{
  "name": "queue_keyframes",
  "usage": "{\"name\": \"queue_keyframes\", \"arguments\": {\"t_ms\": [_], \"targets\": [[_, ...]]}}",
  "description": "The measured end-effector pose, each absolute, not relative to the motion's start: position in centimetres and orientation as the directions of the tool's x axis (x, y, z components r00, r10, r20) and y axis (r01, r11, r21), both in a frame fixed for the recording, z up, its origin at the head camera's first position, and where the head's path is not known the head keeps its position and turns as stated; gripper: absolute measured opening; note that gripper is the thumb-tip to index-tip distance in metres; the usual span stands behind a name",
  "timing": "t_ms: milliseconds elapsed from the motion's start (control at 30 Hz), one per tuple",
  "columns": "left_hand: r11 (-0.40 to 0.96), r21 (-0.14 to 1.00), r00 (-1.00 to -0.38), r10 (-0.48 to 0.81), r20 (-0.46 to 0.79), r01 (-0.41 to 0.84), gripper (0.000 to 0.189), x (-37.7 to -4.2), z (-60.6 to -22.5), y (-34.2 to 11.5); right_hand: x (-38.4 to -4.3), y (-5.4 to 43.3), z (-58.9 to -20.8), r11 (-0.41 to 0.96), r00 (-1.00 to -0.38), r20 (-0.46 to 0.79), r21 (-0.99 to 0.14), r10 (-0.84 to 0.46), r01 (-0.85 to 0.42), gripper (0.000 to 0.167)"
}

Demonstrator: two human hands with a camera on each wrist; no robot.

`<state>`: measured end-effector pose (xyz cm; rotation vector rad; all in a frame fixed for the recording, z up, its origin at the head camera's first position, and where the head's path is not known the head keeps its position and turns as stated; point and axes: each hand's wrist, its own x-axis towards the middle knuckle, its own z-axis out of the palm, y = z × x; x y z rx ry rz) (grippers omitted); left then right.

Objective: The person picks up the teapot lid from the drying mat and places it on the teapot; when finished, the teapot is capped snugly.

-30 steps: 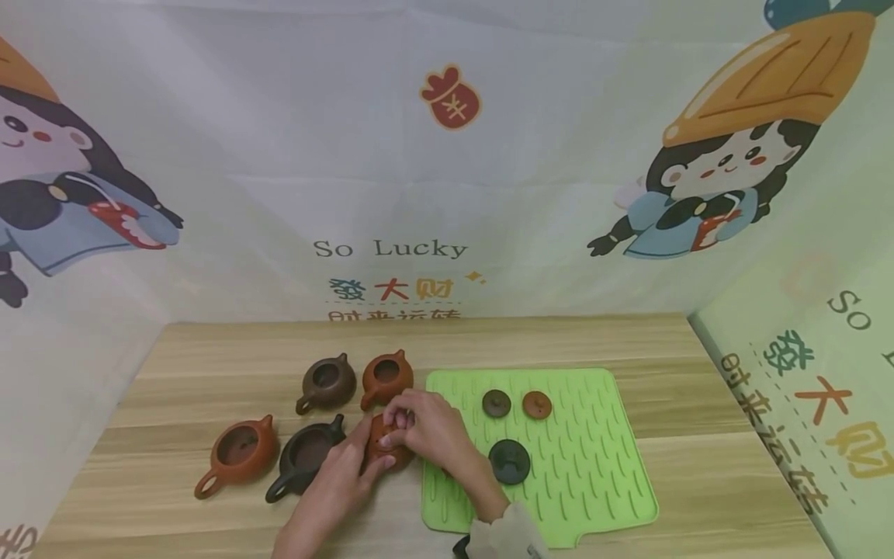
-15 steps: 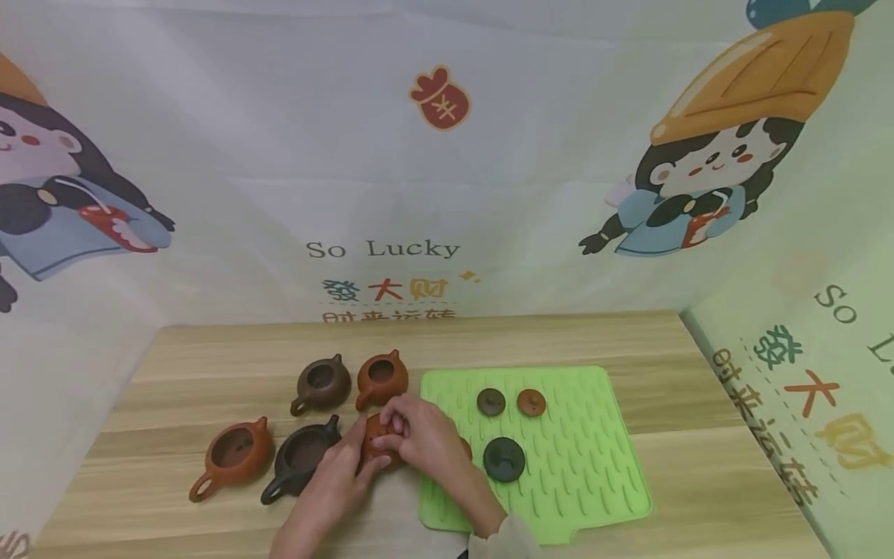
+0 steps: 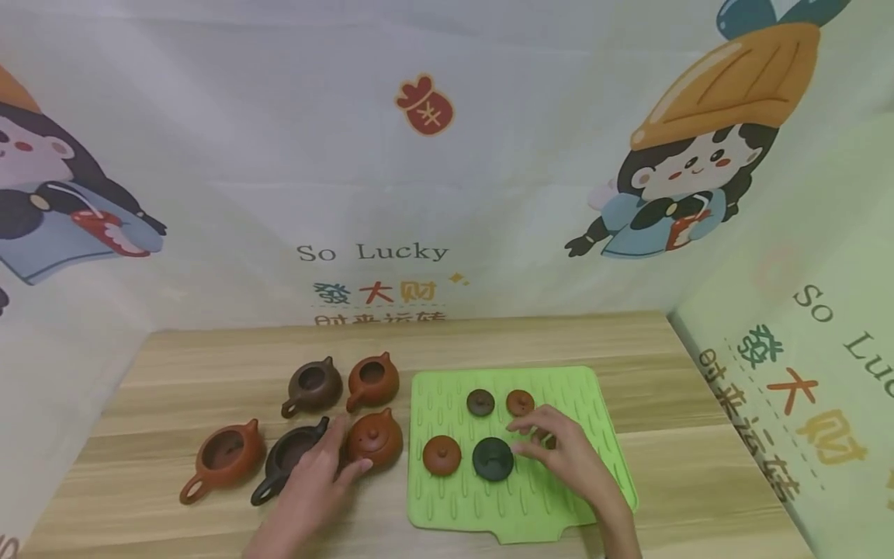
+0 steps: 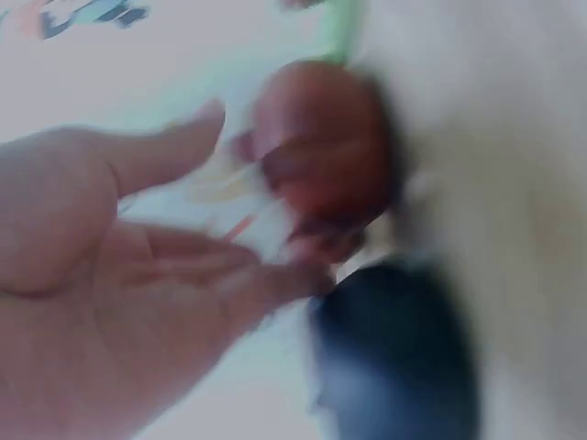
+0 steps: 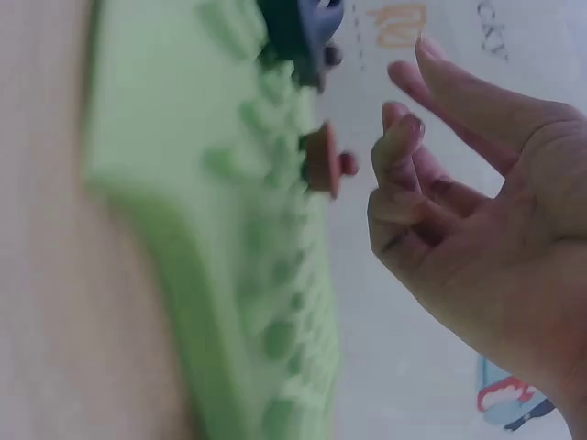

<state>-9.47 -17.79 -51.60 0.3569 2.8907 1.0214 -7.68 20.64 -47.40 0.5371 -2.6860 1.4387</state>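
A reddish-brown teapot [image 3: 375, 439] has its lid seated on top. My left hand [image 3: 310, 481] is beside it, overlapping the black teapot [image 3: 282, 458] in the head view. In the blurred left wrist view the left thumb [image 4: 174, 151] and fingers are spread, with nothing between them. My right hand [image 3: 569, 454] is over the green mat [image 3: 454, 512], thumb and fingers apart and holding nothing. Its fingertips are right by the black lid [image 3: 493, 459] and just below the small orange lid [image 3: 520, 402]. A larger reddish lid [image 3: 442, 456] lies left of the black one.
Three more lidless teapots stand on the wooden table [image 3: 140, 435]: a dark brown one [image 3: 314, 386], a small orange one [image 3: 373, 380] and a larger orange one [image 3: 223, 458]. A dark brown lid [image 3: 480, 402] lies toward the mat's back. Printed cloth [image 3: 279, 155] walls the table's back.
Both hands were at the reddish-brown teapot, the right fingers on its lid. The right hand has let go and moved right over the mat; the left has drawn back slightly. The view has shifted slightly.
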Motion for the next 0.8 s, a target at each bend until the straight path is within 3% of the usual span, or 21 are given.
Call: {"name": "queue_keyframes", "arguments": {"t_ms": [167,233,333,467,667,800], "targets": [[0.785,0.559,-0.961,0.172,0.219,0.268,0.078,-7.1,-46.7,-19.9,-7.5,20.6,-48.5,0.465,-0.937,0.131,-0.841,-0.323,-0.278,0.028],[0.803,0.53,-0.949,0.136,0.283,0.273,0.079,-6.6,-46.4,-21.4,-7.5,20.1,-48.9,0.457,-0.934,0.113,-0.848,-0.338,-0.268,0.028],[0.806,0.552,-0.97,0.106,0.218,0.212,0.085,-6.3,-45.6,-23.1,-7.7,19.5,-49.0,0.469,-0.938,0.095,-0.846,-0.335,-0.253,0.025],[0.809,0.571,-0.989,0.1,0.104,0.142,0.093,-6.7,-47.2,-25.0,-7.5,18.9,-49.0,0.503,-0.952,0.08,-0.834,-0.297,-0.227,0.021],[0.815,0.546,-0.978,0.115,0.176,0.194,0.102,-8.3,-52.1,-27.1,-7.4,18.6,-49.0,0.513,-0.955,0.072,-0.83,-0.287,-0.217,0.024],[0.801,0.563,-0.979,0.152,0.137,0.203,0.105,-8.9,-53.7,-27.9,-7.5,18.2,-49.2,0.532,-0.953,0.09,-0.812,-0.289,-0.238,0.023]]}}
